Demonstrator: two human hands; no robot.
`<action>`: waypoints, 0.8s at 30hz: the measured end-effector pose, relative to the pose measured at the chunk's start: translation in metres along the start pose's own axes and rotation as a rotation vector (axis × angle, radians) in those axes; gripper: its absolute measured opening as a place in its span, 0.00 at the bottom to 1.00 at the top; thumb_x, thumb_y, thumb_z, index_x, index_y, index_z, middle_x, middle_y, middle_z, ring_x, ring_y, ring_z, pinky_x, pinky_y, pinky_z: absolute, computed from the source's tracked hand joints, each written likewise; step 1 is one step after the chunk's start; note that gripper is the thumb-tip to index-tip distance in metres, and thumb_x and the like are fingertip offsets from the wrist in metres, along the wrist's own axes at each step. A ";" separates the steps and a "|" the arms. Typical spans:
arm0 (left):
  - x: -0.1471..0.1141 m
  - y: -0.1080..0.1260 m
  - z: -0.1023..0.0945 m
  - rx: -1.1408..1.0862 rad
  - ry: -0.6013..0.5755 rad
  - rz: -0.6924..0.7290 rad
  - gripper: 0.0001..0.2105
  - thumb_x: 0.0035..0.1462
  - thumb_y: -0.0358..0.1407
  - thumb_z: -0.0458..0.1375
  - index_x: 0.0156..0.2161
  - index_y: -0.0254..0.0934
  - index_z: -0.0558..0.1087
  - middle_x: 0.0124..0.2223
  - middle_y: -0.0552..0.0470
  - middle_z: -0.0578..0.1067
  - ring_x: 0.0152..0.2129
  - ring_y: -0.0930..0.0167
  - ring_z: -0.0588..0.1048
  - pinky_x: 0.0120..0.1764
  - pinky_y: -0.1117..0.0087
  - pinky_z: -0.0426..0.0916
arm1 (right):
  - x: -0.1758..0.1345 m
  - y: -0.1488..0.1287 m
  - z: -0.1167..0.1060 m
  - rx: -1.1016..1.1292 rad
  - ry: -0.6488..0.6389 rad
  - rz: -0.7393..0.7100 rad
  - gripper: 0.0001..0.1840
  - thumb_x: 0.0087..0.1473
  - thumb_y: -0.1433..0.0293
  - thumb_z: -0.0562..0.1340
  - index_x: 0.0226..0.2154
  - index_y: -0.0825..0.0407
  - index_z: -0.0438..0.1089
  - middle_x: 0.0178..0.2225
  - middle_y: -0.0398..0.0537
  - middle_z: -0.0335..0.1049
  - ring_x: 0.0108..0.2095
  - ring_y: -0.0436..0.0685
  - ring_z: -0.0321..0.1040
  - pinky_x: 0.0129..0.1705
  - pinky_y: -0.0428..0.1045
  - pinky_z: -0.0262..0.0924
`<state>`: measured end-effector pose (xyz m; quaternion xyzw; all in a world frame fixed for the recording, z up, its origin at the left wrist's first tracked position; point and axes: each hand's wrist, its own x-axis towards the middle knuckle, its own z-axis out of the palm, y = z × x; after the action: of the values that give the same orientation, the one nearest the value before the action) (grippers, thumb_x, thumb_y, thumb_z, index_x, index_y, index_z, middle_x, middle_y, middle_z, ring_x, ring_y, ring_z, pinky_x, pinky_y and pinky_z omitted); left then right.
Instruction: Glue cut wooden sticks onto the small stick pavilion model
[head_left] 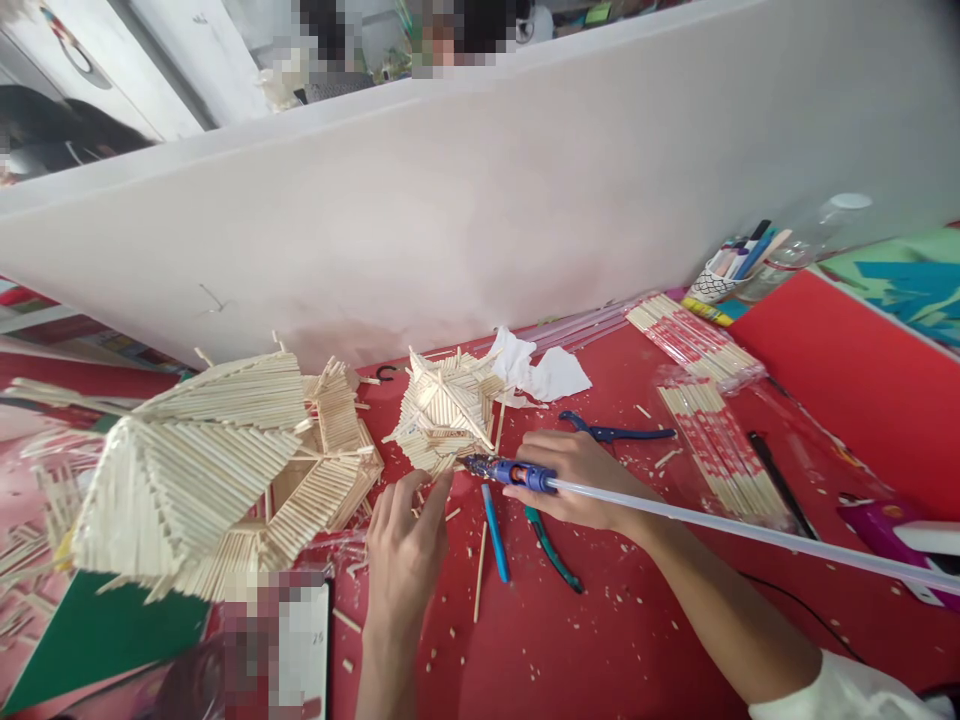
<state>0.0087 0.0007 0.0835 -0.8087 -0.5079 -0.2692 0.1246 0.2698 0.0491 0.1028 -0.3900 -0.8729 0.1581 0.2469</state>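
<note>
On the red worktop (pixel 600 640), near its middle, the right hand (pixel 581 480) is closed around a blue glue gun (pixel 510 471) with a long clear glue stick (pixel 750 532) trailing to the right. Its nozzle touches the near edge of a small stick model (pixel 444 405). The left hand (pixel 403 545) pinches that same edge with narrow fingertips. A larger stick roof (pixel 202 470) stands to the left, pliers (pixel 551 550) lie just near the right hand.
</note>
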 end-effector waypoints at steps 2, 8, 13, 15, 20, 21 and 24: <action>0.001 -0.001 -0.001 0.004 0.002 0.007 0.24 0.57 0.18 0.52 0.52 0.41 0.77 0.44 0.45 0.76 0.36 0.67 0.73 0.41 0.67 0.68 | 0.000 0.000 0.000 0.004 -0.002 0.002 0.21 0.69 0.56 0.57 0.29 0.51 0.68 0.28 0.45 0.68 0.28 0.53 0.63 0.30 0.49 0.49; 0.002 -0.003 0.000 -0.016 0.008 0.008 0.25 0.55 0.17 0.52 0.52 0.40 0.77 0.44 0.45 0.75 0.36 0.67 0.73 0.40 0.68 0.67 | 0.000 0.000 0.000 0.015 0.005 0.011 0.21 0.69 0.55 0.57 0.29 0.51 0.68 0.29 0.45 0.68 0.29 0.53 0.63 0.30 0.48 0.49; 0.000 -0.002 0.002 -0.041 0.016 -0.016 0.24 0.56 0.16 0.53 0.52 0.41 0.78 0.44 0.45 0.75 0.35 0.68 0.72 0.40 0.68 0.66 | -0.001 0.001 -0.001 0.019 0.022 -0.001 0.22 0.69 0.55 0.57 0.28 0.51 0.67 0.28 0.44 0.67 0.28 0.52 0.62 0.30 0.48 0.48; -0.001 -0.003 0.003 -0.046 0.014 -0.019 0.24 0.57 0.16 0.53 0.52 0.41 0.77 0.44 0.45 0.75 0.35 0.68 0.71 0.41 0.68 0.66 | 0.000 0.001 -0.002 0.011 0.024 -0.001 0.22 0.69 0.55 0.57 0.28 0.51 0.67 0.28 0.44 0.67 0.28 0.52 0.62 0.30 0.48 0.48; -0.003 -0.005 0.005 -0.054 0.010 -0.029 0.23 0.58 0.17 0.54 0.52 0.41 0.78 0.43 0.46 0.75 0.34 0.68 0.72 0.40 0.68 0.66 | 0.000 0.001 -0.003 0.011 0.028 -0.008 0.22 0.69 0.56 0.57 0.27 0.51 0.67 0.27 0.44 0.67 0.27 0.52 0.61 0.30 0.48 0.48; -0.003 -0.005 0.005 -0.054 0.012 -0.028 0.23 0.58 0.17 0.53 0.52 0.41 0.78 0.43 0.46 0.75 0.34 0.69 0.72 0.40 0.68 0.66 | 0.000 0.000 -0.003 0.014 0.032 -0.009 0.22 0.69 0.56 0.57 0.27 0.51 0.67 0.27 0.44 0.67 0.27 0.52 0.62 0.30 0.48 0.48; -0.003 -0.006 0.006 -0.070 0.021 -0.024 0.23 0.58 0.17 0.52 0.52 0.41 0.77 0.43 0.46 0.75 0.35 0.69 0.71 0.40 0.68 0.67 | 0.000 0.000 -0.003 0.019 0.044 0.000 0.22 0.69 0.56 0.57 0.27 0.51 0.67 0.27 0.44 0.67 0.28 0.52 0.62 0.29 0.49 0.47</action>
<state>0.0043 0.0035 0.0768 -0.8035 -0.5066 -0.2968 0.0984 0.2713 0.0494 0.1055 -0.3908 -0.8659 0.1577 0.2696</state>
